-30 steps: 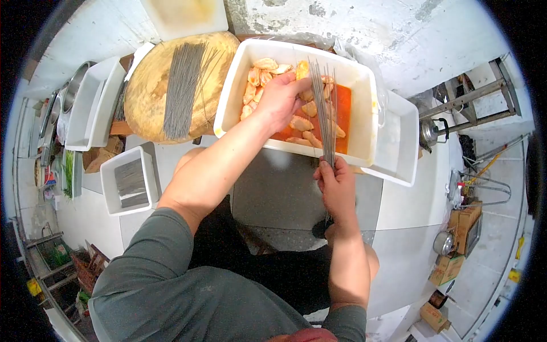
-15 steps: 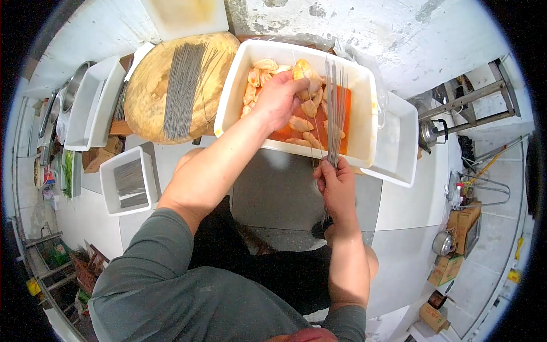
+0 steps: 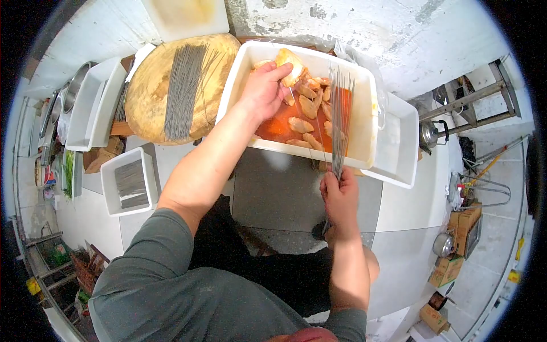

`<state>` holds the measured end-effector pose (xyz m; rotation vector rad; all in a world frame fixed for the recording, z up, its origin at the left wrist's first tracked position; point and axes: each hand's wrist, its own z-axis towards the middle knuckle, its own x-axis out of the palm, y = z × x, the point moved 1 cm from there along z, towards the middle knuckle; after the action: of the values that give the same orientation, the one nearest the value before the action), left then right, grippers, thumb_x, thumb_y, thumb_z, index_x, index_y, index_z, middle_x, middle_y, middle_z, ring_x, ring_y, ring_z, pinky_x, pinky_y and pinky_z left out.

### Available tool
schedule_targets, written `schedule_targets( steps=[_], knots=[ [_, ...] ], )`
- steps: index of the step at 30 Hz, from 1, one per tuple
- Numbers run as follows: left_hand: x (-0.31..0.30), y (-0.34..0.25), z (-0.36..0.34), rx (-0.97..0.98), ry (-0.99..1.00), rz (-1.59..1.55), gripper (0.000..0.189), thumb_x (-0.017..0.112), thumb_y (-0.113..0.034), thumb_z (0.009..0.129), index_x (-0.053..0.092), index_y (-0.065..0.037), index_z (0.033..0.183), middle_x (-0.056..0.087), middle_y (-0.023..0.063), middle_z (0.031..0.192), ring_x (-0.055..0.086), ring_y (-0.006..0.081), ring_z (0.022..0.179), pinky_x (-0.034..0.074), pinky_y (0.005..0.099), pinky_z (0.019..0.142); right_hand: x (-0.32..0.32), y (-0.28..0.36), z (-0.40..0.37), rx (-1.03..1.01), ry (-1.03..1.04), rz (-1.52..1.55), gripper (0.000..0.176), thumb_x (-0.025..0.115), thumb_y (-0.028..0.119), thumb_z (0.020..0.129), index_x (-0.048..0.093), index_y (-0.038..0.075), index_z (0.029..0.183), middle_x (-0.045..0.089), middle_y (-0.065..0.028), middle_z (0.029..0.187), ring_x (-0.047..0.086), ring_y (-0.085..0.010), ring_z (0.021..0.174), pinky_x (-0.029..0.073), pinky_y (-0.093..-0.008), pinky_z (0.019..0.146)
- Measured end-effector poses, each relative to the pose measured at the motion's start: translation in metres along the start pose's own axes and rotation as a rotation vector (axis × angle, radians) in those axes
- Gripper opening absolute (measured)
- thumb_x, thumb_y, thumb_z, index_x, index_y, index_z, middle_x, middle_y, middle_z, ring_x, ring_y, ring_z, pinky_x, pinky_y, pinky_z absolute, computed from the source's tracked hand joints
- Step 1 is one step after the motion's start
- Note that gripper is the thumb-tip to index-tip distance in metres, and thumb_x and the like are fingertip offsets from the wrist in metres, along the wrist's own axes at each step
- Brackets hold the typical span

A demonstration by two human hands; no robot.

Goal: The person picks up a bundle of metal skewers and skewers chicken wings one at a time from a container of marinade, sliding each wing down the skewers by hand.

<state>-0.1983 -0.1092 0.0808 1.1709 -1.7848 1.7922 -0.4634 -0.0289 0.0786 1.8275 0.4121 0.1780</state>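
Over a white tub (image 3: 364,114) my left hand (image 3: 263,94) pinches a piece of raw chicken wing (image 3: 289,64). A single thin skewer slants from my right hand up to this piece, and its tip is hidden at the meat. My right hand (image 3: 340,196) is closed around the lower part of a bundle of thin metal skewers (image 3: 341,114), which point up across the tub's right side. Below the hands, several more chicken pieces (image 3: 308,107) lie in orange-red marinade (image 3: 279,126).
Left of the tub, a round wooden block (image 3: 145,102) bears a pile of skewers (image 3: 185,91). A small white bin (image 3: 106,185) with more skewers stands on the floor. Another white container (image 3: 401,137) adjoins the tub on the right. A rough white wall (image 3: 393,34) rises behind.
My left hand has shifted left with the chicken piece, away from the bundle. The single skewer leans further left. My right hand has moved slightly to the right and down.
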Motion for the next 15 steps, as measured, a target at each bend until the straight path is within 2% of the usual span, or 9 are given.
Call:
schedule_targets(
  steps=[4, 15],
  knots=[
    [0.003, -0.005, -0.005, 0.0, -0.009, -0.011, 0.023, 0.056, -0.013, 0.096, 0.054, -0.002, 0.115, 0.063, 0.0097, 0.111, 0.065, 0.0207, 0.097, 0.057, 0.0309, 0.085, -0.001, -0.002, -0.007, 0.026, -0.004, 0.078, 0.009, 0.055, 0.012, 0.095, 0.056, 0.003, 0.097, 0.053, 0.0016, 0.069, 0.048, -0.0066, 0.062, 0.039, -0.0224, 0.054],
    [0.009, 0.0, -0.007, -0.022, -0.01, 0.079, 0.023, 0.054, -0.015, 0.097, 0.055, -0.001, 0.115, 0.064, 0.0088, 0.11, 0.065, 0.0183, 0.094, 0.057, 0.0289, 0.079, -0.003, -0.003, -0.009, -0.023, 0.001, 0.012, 0.01, 0.055, 0.013, 0.095, 0.056, 0.004, 0.096, 0.053, 0.001, 0.068, 0.049, -0.0074, 0.061, 0.041, -0.0234, 0.054]
  ],
)
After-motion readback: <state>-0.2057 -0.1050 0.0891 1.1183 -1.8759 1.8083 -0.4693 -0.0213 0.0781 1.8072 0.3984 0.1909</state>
